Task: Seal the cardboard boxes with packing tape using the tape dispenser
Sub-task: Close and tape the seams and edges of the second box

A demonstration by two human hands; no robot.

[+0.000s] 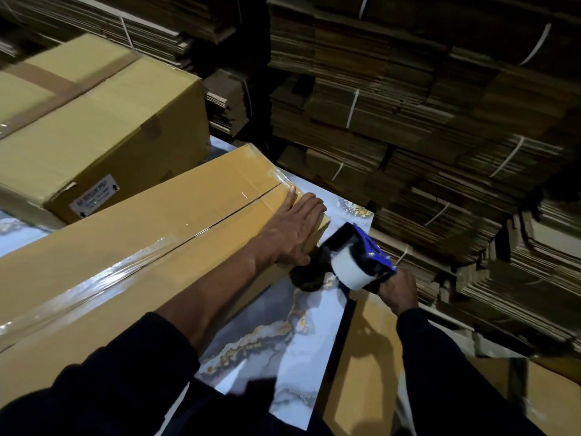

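Two hands: left grip (295, 229) flat on box (125, 247) end, right grip (397, 289) clasping tape dispenser (358, 256) beside it.

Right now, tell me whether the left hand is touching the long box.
Touching. The head view shows the left hand pressed flat on the long box, fingers straight over its far top edge.

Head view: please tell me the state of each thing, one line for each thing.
Long box: flaps closed, clear tape along its top seam.
Left hand: flat, pressing the box's end.
Tape dispenser: tilted beside the box's end, roll loaded.
Right hand: grips the dispenser's handle.
Rear box: closed, sealed with brown tape.
Flattened cartons: stacked, bundled with white straps.
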